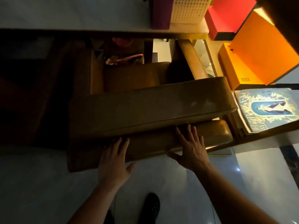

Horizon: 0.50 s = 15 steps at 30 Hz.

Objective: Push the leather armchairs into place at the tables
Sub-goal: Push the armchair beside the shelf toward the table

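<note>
Glossy white floor (178, 183), left hand (113, 165) and right hand (191, 149) spread flat against leather armchair (145, 109) back

Both bare forearms reach forward and down from the bottom edge. The left hand (113, 165) lies flat, palm down, fingers together and pointing ahead, thumb out to the right. The right hand (191, 149) is spread wide, fingers fanned, thumb stretched left, its wrist slightly bent

pale glossy floor (178, 183) carries the tan armchair (145, 107) mid frame, table (64, 12) along the top holds purple box (161, 12), white basket (189, 8)
</note>
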Tool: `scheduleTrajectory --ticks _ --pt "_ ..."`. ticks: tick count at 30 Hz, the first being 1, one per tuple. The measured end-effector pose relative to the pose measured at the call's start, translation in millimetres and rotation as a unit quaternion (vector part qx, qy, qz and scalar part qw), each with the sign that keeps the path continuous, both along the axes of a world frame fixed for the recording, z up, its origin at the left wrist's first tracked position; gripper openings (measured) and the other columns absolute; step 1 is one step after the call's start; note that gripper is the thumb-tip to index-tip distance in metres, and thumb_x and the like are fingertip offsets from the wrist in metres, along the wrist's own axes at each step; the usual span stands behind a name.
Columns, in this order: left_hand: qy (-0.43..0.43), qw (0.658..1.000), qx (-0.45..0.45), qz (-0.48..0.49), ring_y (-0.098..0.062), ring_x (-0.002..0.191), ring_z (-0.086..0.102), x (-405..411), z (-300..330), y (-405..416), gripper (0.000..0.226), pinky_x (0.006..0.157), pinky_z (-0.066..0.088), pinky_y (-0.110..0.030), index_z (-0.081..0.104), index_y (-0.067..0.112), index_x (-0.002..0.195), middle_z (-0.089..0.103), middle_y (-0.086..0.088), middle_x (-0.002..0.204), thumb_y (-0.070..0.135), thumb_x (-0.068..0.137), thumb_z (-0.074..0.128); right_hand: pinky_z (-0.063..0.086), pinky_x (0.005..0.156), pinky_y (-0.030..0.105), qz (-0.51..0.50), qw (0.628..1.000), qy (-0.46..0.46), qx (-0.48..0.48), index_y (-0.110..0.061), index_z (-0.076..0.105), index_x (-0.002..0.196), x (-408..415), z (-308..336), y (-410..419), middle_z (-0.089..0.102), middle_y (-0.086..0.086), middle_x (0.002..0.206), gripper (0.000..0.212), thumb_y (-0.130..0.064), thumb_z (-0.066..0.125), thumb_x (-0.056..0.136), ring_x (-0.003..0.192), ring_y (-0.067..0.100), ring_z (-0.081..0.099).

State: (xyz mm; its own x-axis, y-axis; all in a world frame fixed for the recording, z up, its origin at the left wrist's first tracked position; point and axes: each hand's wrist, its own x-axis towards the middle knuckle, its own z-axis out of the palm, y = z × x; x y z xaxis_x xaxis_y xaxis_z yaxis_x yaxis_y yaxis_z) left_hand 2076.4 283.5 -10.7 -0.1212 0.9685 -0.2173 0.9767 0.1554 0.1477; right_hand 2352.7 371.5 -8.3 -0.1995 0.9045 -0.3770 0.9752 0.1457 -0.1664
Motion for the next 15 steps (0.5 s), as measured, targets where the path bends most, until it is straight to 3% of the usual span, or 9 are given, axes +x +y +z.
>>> scheduleTrajectory --ticks 7,11,15 --pt "-0.005 0.999 0.023 0.029 -0.025 0.148 0.011 11.1 -11.2 -1.4 0.092 0.121 0.016 -0.050 0.008 0.033 0.156 0.016 0.000 0.161 0.070 0.084 0.052 0.008 0.124 0.061 -0.013 0.995 0.001 0.096 -0.037 -0.009 0.158 0.3 -22.2 -19.1 -0.009 0.012 0.168 0.102 -0.084 0.042 0.082 0.153 0.034 -0.014" --pt "-0.007 0.999 0.034 0.034 -0.026 0.144 0.020 6.2 -11.5 -2.4 0.088 0.117 0.026 -0.049 0.016 0.035 0.154 0.025 0.000 0.158 0.071 0.083 0.052 0.008 0.124 0.060 -0.008 0.994 -0.011 0.105 -0.036 -0.009 0.158 -0.3 -25.8 -22.3 -0.009 0.013 0.168 0.099 -0.082 0.040 0.084 0.154 0.035 -0.012" --pt "-0.018 0.998 0.038 0.038 -0.024 0.144 0.020 2.0 -11.6 -9.5 0.086 0.118 0.026 -0.047 0.016 0.037 0.153 0.025 0.003 0.157 0.072 0.083 0.051 0.007 0.124 0.058 -0.007 0.995 -0.022 0.095 -0.036 -0.011 0.157 -2.7 -23.2 -35.1 -0.010 0.013 0.168 0.098 -0.082 0.036 0.085 0.153 0.034 -0.012"
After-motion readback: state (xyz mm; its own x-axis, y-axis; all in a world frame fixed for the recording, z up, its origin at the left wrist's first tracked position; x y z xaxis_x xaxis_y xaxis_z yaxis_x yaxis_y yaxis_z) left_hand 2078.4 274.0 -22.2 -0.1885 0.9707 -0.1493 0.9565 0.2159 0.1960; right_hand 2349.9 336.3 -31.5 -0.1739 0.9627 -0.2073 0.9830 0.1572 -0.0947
